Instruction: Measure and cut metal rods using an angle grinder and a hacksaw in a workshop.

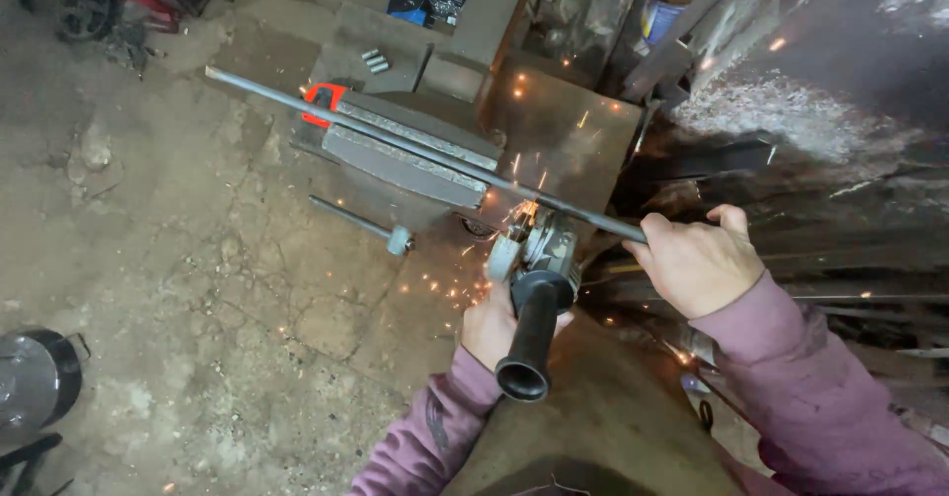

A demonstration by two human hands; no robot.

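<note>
Right where the sparks fly, the long grey steel rod meets the disc of the grey angle grinder.
Clamped in the grey bench vise, the rod runs from upper left down to lower right, past the vise's right end; the right hand is wrapped around its free end, while the left hand grips the grinder just beneath, behind its black side handle.

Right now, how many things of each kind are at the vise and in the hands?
Long metal rod: 1
Bench vise: 1
Angle grinder: 1
Hands, left hand and right hand: 2
Total: 5
</note>
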